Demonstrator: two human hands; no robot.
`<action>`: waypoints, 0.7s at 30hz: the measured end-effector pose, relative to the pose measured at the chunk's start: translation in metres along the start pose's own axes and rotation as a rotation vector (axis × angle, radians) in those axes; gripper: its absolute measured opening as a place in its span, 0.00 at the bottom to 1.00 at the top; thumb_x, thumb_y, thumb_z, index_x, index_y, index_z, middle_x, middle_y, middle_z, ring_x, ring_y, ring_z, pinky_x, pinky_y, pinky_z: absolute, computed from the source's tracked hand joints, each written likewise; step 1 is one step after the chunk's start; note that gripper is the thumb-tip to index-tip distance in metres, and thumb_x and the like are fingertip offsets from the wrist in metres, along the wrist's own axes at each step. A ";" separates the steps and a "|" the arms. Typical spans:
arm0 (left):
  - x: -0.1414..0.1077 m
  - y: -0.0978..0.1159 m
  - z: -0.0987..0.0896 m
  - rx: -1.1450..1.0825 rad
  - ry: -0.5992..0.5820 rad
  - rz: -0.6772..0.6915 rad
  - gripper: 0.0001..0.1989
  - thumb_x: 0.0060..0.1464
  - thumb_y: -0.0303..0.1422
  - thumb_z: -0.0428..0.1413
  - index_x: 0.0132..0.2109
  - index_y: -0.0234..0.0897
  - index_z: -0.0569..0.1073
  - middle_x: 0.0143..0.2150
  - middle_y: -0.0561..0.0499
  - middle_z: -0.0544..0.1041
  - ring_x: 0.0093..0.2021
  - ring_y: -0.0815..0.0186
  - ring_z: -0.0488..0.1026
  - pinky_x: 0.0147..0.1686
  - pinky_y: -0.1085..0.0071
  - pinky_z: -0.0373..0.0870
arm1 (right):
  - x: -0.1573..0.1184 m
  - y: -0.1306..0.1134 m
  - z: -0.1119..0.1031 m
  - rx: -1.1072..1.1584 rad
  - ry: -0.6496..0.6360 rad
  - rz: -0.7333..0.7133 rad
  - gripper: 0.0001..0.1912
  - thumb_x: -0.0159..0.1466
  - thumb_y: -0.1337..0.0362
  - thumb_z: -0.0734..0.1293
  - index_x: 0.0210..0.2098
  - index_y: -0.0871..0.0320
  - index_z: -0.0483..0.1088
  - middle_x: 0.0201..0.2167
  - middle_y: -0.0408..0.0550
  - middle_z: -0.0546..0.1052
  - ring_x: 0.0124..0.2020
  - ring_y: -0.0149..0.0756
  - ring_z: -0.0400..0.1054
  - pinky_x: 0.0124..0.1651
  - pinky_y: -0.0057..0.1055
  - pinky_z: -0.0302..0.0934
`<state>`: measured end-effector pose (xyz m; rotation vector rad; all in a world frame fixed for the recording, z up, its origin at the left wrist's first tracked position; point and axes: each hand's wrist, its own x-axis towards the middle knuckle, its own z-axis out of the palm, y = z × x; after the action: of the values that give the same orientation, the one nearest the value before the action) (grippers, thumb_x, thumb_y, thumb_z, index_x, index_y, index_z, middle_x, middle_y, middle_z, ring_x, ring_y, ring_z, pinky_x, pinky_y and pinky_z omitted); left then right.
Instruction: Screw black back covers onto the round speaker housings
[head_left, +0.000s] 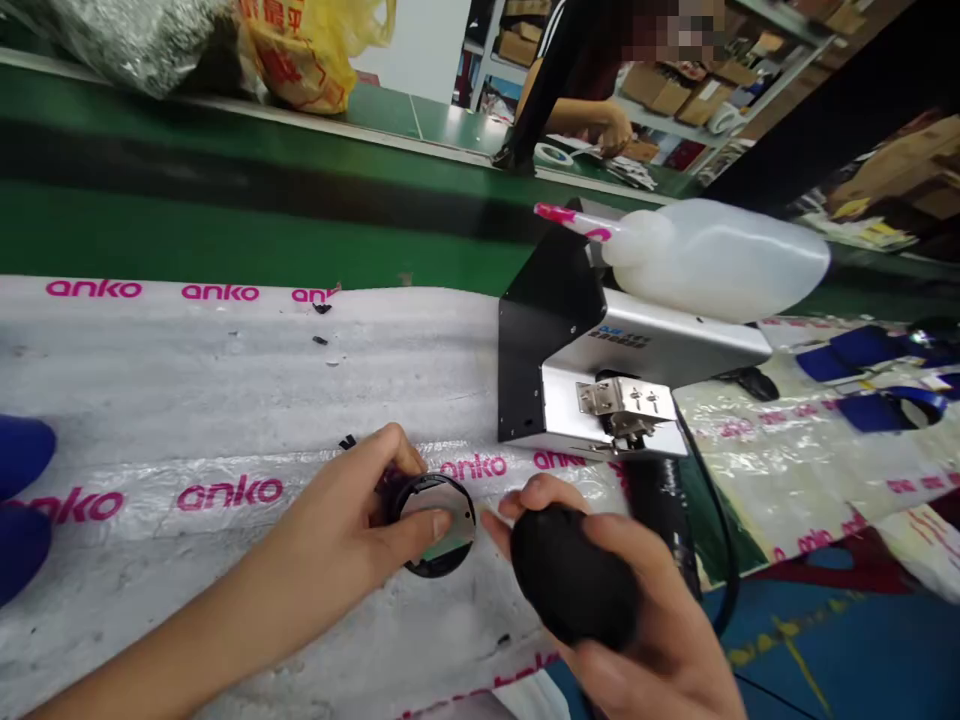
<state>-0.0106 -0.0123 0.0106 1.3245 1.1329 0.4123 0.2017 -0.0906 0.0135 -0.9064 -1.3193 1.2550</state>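
Observation:
My left hand (367, 520) grips a round black part (456, 540) with a pale disc inside, thumb pressed on the disc. It is held over the plastic-covered table (150, 400). Just to its right, my right hand (637, 600) is wrapped round a dark, rounded object (570, 575), slightly blurred. The two held things are apart. Beyond my right hand stands a silver and black machine (645, 350) with a metal mechanism at its front. A translucent squeeze bottle (720, 255) with a pink-marked nozzle lies on top of the machine.
Blue rounded things (22, 470) lie at the left edge, and blue pieces with straps (862, 360) at the right. A black cable (724, 520) hangs beside the machine. Behind are a yellow bag (304, 55) and another person's hand (615, 125). Small black scraps dot the plastic.

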 end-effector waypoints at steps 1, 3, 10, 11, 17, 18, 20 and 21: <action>0.000 0.000 0.000 0.001 -0.002 -0.019 0.12 0.59 0.41 0.59 0.38 0.44 0.63 0.30 0.60 0.67 0.26 0.70 0.62 0.24 0.74 0.58 | -0.001 0.002 0.000 -0.181 0.013 -0.062 0.27 0.67 0.67 0.66 0.63 0.41 0.63 0.61 0.46 0.67 0.62 0.40 0.66 0.64 0.39 0.65; 0.000 -0.001 0.001 0.019 0.010 -0.044 0.13 0.59 0.42 0.58 0.38 0.44 0.62 0.29 0.60 0.66 0.27 0.69 0.62 0.25 0.72 0.59 | 0.000 0.009 0.002 -0.433 0.020 -0.197 0.34 0.64 0.71 0.70 0.66 0.47 0.59 0.59 0.49 0.64 0.63 0.41 0.63 0.66 0.39 0.62; -0.002 -0.004 0.004 0.028 0.017 -0.050 0.12 0.58 0.41 0.58 0.38 0.45 0.62 0.31 0.59 0.70 0.30 0.66 0.65 0.28 0.68 0.61 | 0.005 0.026 0.006 -0.575 0.042 -0.349 0.40 0.57 0.78 0.74 0.65 0.54 0.60 0.60 0.53 0.64 0.64 0.53 0.61 0.66 0.54 0.62; -0.002 -0.004 0.004 0.022 0.017 -0.053 0.12 0.58 0.42 0.58 0.37 0.44 0.62 0.31 0.59 0.70 0.30 0.65 0.66 0.28 0.68 0.61 | 0.005 0.027 0.006 -0.580 0.047 -0.369 0.41 0.57 0.80 0.73 0.65 0.54 0.61 0.61 0.53 0.65 0.63 0.53 0.62 0.64 0.54 0.64; -0.002 -0.004 0.004 0.025 0.028 -0.017 0.12 0.59 0.42 0.58 0.38 0.44 0.62 0.29 0.60 0.67 0.28 0.67 0.65 0.27 0.70 0.59 | 0.007 0.025 0.001 -0.648 -0.031 -0.404 0.41 0.57 0.80 0.73 0.65 0.52 0.61 0.65 0.47 0.64 0.64 0.48 0.63 0.65 0.48 0.65; -0.002 -0.003 0.004 0.024 0.022 -0.022 0.12 0.59 0.42 0.58 0.38 0.44 0.62 0.28 0.60 0.66 0.28 0.68 0.65 0.27 0.71 0.58 | 0.009 0.024 0.000 -0.664 -0.057 -0.406 0.41 0.57 0.80 0.73 0.66 0.52 0.60 0.65 0.47 0.63 0.64 0.47 0.63 0.65 0.47 0.65; -0.002 -0.001 0.002 0.020 0.007 -0.044 0.13 0.59 0.43 0.59 0.37 0.43 0.63 0.28 0.60 0.66 0.27 0.68 0.65 0.27 0.71 0.59 | 0.011 0.020 -0.001 -0.687 -0.097 -0.401 0.42 0.56 0.80 0.73 0.66 0.53 0.60 0.66 0.46 0.63 0.64 0.47 0.63 0.65 0.46 0.65; -0.002 0.000 0.002 0.012 -0.001 -0.052 0.13 0.59 0.43 0.58 0.37 0.43 0.63 0.28 0.60 0.66 0.27 0.68 0.66 0.27 0.71 0.60 | 0.012 0.019 -0.001 -0.691 -0.105 -0.396 0.43 0.56 0.81 0.73 0.66 0.53 0.60 0.66 0.46 0.63 0.64 0.46 0.63 0.65 0.45 0.66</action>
<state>-0.0100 -0.0150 0.0111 1.3027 1.1687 0.3671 0.1977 -0.0754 -0.0026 -0.9801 -1.9572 0.5380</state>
